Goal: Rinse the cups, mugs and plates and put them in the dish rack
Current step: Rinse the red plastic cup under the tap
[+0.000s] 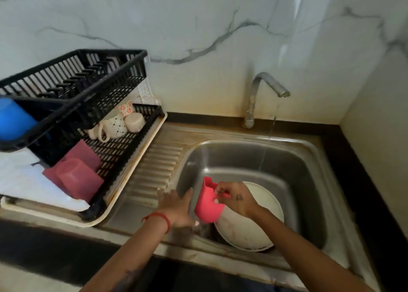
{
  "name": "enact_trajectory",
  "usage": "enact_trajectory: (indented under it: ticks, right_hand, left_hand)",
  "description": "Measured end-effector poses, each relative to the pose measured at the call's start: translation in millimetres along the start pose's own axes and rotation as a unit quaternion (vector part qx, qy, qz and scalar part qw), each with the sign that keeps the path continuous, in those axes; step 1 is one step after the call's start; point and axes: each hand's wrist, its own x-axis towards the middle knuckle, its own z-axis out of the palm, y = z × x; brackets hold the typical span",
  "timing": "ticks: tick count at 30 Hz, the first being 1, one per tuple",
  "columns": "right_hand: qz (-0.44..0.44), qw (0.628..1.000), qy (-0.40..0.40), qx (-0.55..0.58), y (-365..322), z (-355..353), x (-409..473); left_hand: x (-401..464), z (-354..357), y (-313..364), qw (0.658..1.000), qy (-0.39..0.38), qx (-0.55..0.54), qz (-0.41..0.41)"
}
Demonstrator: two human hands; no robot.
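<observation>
Three pink cups [208,203] (one held), one blue [15,119], three white mugs [114,126], one plate [254,225].

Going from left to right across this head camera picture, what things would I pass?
Blue cup → pink cups → white mugs → left hand → red mug → right hand → faucet.

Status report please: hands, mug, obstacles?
Right hand grips red mug by handle; left hand open beside it. Plate in sink below. Nothing blocking.
</observation>
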Motion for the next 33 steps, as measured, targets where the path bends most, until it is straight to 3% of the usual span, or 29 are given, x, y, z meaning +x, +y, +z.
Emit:
enact_trajectory:
  ticks: [2,4,6,9,11,13,16,19,22,24,28,33]
  right_hand:
    - [0.012,0.996,0.035,-0.083,-6,-20,-4]
    - [0.019,0.989,0.079,-0.124,-8,-39,-10]
    - [0.023,0.981,0.132,-0.14,-10,-57,-17]
    - [0.032,0.965,0.214,-0.15,-11,-83,-22]
    - [0.025,0.958,0.243,-0.151,-9,-101,-20]
    - [0.007,0.954,0.26,-0.152,-5,-114,-16]
    - [-0.031,0.95,0.285,-0.128,6,-134,-7]
    - [-0.073,0.941,0.31,-0.117,16,-151,7]
    - [-0.104,0.93,0.324,-0.139,20,-159,21]
    - [-0.097,0.925,0.286,-0.228,20,-158,27]
    - [-0.116,0.885,0.197,-0.405,30,-164,39]
    - [-0.174,0.8,0.063,-0.57,42,-201,47]
  left_hand:
    - [11,-17,16,0.99,0.04,-0.101,0.086]
    - [19,-32,36,0.938,0.049,-0.293,0.176]
    - [22,-44,56,0.881,0.025,-0.438,0.176]
    - [29,-51,83,0.838,-0.008,-0.533,0.118]
    - [33,-56,99,0.761,-0.086,-0.637,0.091]
    - [40,-66,113,0.657,-0.167,-0.731,0.071]
    - [58,-88,134,0.513,-0.198,-0.834,0.051]
    - [82,-112,156,0.456,-0.169,-0.873,0.05]
    - [96,-124,176,0.375,-0.128,-0.913,0.097]
    - [105,-127,184,0.348,-0.088,-0.93,0.081]
    - [126,-125,186,0.386,-0.027,-0.919,0.068]
    - [140,-118,184,0.375,-0.042,-0.922,0.091]
